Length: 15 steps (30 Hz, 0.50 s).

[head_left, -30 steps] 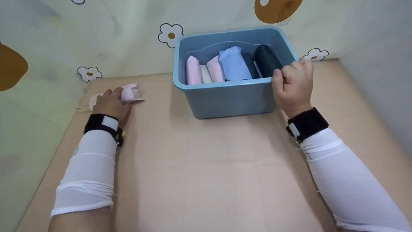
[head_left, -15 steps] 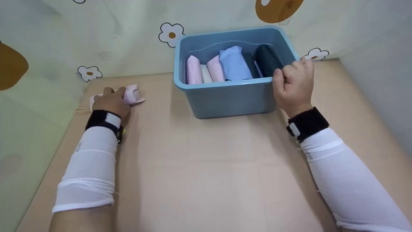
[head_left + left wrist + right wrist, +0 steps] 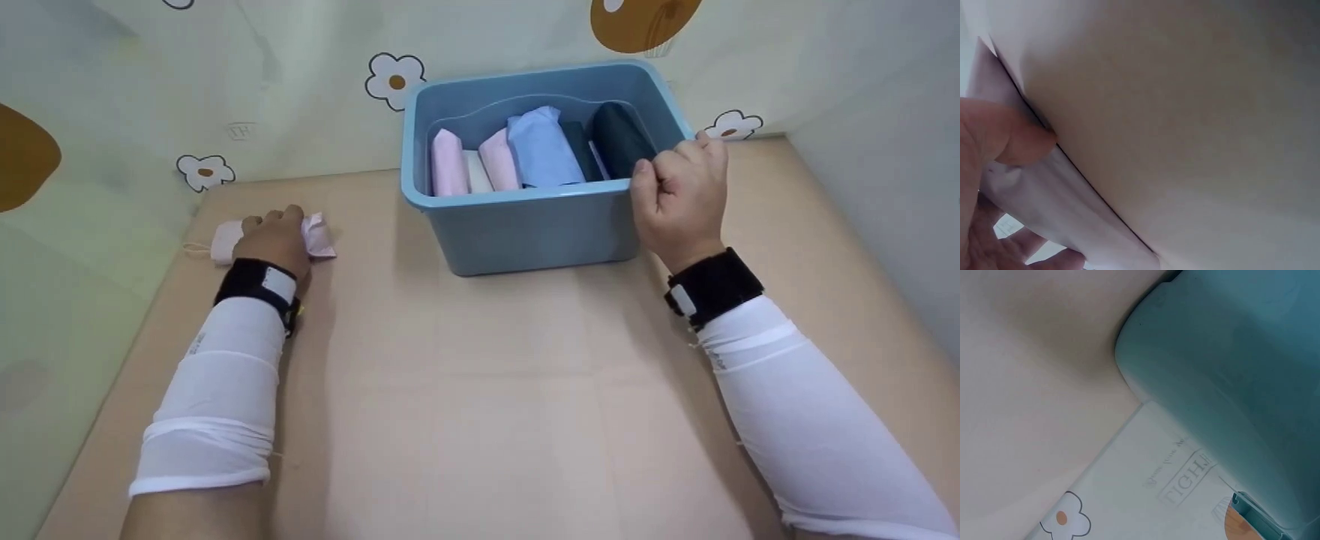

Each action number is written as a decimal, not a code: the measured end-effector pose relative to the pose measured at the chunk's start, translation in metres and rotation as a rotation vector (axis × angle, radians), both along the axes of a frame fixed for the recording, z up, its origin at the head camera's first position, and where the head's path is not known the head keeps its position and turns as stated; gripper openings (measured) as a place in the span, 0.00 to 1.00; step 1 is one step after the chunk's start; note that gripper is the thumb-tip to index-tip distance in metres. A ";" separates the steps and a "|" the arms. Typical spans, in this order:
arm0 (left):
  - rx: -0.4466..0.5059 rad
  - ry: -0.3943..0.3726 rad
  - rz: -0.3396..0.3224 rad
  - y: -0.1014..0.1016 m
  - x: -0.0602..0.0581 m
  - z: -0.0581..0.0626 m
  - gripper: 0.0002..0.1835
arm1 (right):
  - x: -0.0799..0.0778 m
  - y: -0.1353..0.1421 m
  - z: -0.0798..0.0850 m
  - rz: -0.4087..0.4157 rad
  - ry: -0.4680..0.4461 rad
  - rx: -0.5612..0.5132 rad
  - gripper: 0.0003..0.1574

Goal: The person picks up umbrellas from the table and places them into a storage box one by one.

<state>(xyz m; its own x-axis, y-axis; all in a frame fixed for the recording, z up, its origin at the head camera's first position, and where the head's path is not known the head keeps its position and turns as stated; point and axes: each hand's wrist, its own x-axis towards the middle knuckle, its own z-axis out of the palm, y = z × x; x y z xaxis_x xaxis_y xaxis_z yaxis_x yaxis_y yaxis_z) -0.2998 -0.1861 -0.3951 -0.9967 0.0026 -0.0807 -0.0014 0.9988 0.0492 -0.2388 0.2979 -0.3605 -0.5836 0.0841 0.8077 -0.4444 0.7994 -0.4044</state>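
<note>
On the left of the table lies a pale pink rolled fabric bundle (image 3: 318, 237), with a thin cord loop at its left end. My left hand (image 3: 271, 238) grips it across the middle from above and hides that part. In the left wrist view the thumb (image 3: 1024, 143) presses one side of the bundle, the other fingers curling round the opposite side. A blue plastic bin (image 3: 536, 236) stands at the back; my right hand (image 3: 682, 199) grips its rim at the front right corner. Upright inside are pink rolls (image 3: 450, 165), a light blue bundle (image 3: 545, 148) and dark rolls (image 3: 621, 142).
The table (image 3: 480, 405) has a beige cover. Behind it hangs a pale backdrop (image 3: 300, 90) printed with flowers, close to the bin's rear side. A plain pale wall (image 3: 885, 150) borders the right side.
My left hand has shifted slightly right and towards me, drawing the pink bundle a little with it and closing round it. The right hand and the bin have stayed in place.
</note>
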 end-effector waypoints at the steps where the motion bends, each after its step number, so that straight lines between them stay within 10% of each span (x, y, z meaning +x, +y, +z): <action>1: -0.007 0.005 -0.007 0.001 0.001 0.001 0.37 | 0.000 0.000 0.000 0.000 0.002 0.000 0.31; 15: 0.093 0.108 0.035 -0.001 0.004 0.006 0.31 | -0.001 0.000 0.000 -0.008 0.009 0.013 0.32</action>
<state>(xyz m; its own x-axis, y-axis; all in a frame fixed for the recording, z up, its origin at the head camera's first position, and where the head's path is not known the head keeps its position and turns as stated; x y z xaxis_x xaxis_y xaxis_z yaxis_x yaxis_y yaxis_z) -0.2954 -0.1868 -0.3889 -0.9992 -0.0295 0.0256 -0.0256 0.9894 0.1429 -0.2395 0.2976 -0.3601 -0.5756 0.0781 0.8140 -0.4414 0.8082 -0.3897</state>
